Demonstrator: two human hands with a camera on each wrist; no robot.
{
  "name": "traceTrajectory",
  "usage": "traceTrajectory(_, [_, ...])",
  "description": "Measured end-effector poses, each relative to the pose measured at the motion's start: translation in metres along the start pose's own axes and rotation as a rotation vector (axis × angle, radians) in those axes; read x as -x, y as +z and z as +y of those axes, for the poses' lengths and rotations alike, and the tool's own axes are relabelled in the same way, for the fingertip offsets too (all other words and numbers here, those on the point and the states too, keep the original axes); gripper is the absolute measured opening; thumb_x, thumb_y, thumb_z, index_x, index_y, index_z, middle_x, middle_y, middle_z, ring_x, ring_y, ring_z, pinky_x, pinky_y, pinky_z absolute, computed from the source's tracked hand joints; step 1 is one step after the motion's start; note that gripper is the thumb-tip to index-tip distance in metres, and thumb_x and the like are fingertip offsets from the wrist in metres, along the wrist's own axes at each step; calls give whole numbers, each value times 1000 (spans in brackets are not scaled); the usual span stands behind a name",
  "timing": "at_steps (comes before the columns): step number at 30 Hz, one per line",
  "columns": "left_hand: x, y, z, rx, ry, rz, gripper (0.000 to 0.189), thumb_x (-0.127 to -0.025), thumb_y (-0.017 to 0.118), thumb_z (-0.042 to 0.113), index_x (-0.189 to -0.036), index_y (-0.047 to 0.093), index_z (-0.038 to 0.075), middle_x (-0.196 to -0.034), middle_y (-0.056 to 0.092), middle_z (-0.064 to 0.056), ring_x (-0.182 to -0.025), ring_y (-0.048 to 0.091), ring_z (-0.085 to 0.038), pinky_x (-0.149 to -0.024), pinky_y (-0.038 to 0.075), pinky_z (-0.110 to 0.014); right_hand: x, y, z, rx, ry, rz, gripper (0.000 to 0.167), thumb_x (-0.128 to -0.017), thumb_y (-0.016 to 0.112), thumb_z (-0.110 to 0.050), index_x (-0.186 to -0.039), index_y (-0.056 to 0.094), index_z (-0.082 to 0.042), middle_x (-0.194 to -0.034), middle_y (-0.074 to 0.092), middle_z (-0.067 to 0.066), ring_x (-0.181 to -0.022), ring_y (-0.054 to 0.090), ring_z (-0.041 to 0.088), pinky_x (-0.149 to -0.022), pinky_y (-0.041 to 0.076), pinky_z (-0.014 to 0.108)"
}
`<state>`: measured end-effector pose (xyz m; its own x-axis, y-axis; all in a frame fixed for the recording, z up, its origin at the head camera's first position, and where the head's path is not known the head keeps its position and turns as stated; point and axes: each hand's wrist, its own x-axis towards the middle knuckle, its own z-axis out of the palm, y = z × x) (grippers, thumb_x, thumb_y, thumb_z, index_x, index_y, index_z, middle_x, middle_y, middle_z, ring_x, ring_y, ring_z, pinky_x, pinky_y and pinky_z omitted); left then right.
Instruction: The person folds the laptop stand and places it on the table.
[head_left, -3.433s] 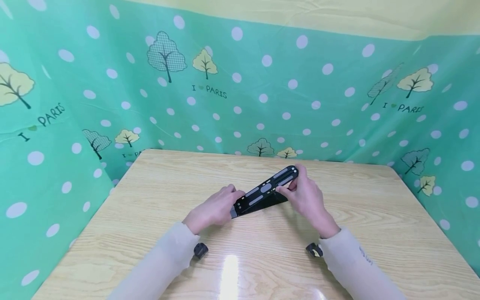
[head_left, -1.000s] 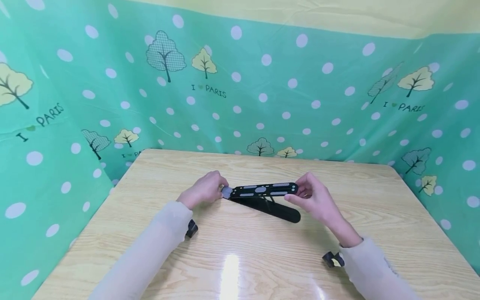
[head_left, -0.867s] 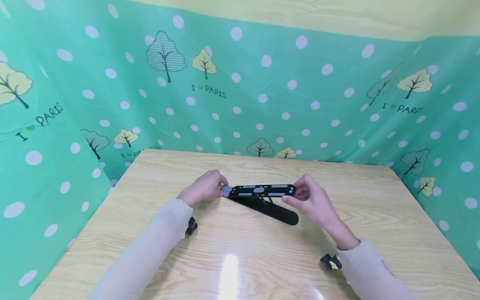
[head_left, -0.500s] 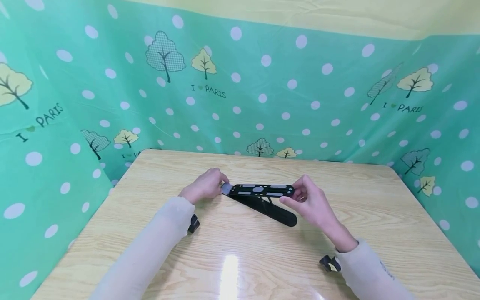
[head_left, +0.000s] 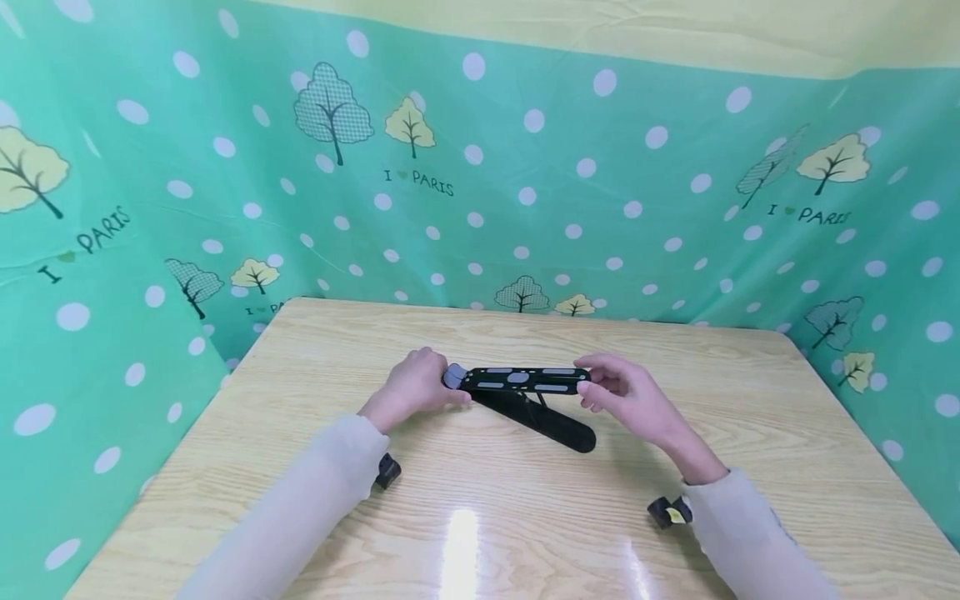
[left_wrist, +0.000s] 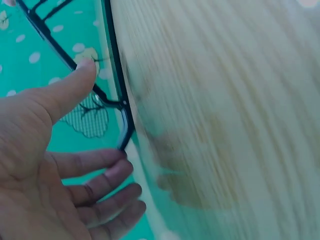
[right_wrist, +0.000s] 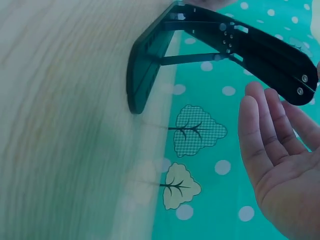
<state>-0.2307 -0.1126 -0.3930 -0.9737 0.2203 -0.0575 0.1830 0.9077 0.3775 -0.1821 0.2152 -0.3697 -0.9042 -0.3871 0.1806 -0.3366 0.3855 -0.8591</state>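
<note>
A black folding laptop stand (head_left: 517, 380) with grey pads lies on the wooden table, its slim upper arm raised over a flat base (head_left: 567, 431). A thin strut (right_wrist: 192, 58) spans the two parts. My left hand (head_left: 412, 387) is at the hinged end: an index fingertip meets the curved grey lip (left_wrist: 126, 131), and the thumb overlaps the upper arm in the left wrist view. At the raised far end is my right hand (head_left: 630, 396), its fingers long and loose, the thumb tip by the end corner. Contact under that end is hard to make out.
The wooden table (head_left: 525, 517) carries a bright light reflection near its front. A green dotted cloth (head_left: 480, 208) hangs behind and at both sides. Black wrist-worn devices (head_left: 387, 471) show beneath both sleeves.
Since 3.4 seconds ago, the stand has swung clockwise and its base shows more. In the last half second, my left thumb has come round to the near side and my right hand has shifted rightward.
</note>
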Motion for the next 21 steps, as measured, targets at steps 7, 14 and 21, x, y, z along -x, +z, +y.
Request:
traceTrajectory(7, [0, 2, 8, -37, -62, 24, 54, -69, 78, 58, -59, 52, 11, -71, 51, -5, -66, 47, -22, -54, 38, -32, 0, 1, 4, -14, -5, 5, 42, -94, 62, -25, -128, 56, 0, -91, 64, 16, -81, 63, 41, -70, 56, 37])
traceTrajectory(14, [-3, 3, 6, -26, -66, 42, 54, -68, 78, 58, -60, 52, 12, -68, 51, -3, -62, 47, -20, -52, 39, -32, 0, 1, 2, -20, 14, 2, 41, -94, 62, -26, -127, 57, -3, -93, 64, 20, -82, 62, 41, -72, 55, 39])
traceTrajectory(21, [-6, 5, 1, 22, -31, 67, 53, -68, 79, 56, -58, 49, 13, -61, 45, 0, -56, 43, -18, -49, 35, -30, 2, 1, 0, -18, 26, 2, 40, -91, 66, -27, -125, 60, -6, -92, 66, 14, -82, 63, 39, -71, 55, 36])
